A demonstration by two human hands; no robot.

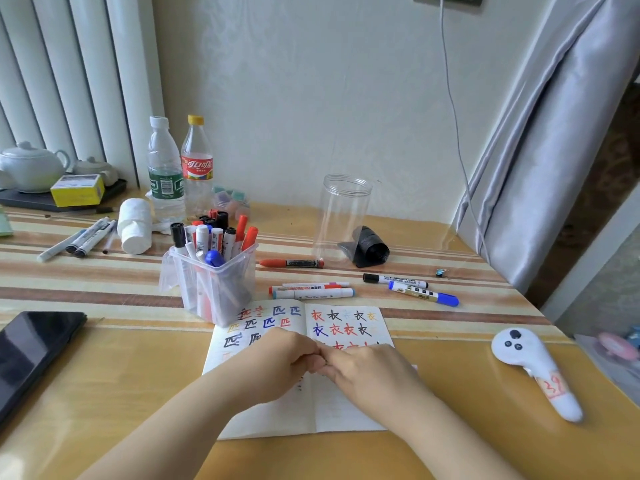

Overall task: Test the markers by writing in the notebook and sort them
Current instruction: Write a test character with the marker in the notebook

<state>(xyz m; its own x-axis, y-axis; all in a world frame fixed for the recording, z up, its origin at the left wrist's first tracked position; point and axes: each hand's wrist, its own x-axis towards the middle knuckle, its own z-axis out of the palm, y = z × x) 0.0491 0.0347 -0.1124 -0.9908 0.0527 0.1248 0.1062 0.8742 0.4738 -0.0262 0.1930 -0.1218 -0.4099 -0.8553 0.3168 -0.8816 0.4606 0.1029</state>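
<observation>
Both the left hand and right hand are curled together over the open notebook, apparently pinching a hidden marker, whose cap could slip and smear ink across the page.

Marker tub behind notebook; phone left.
</observation>
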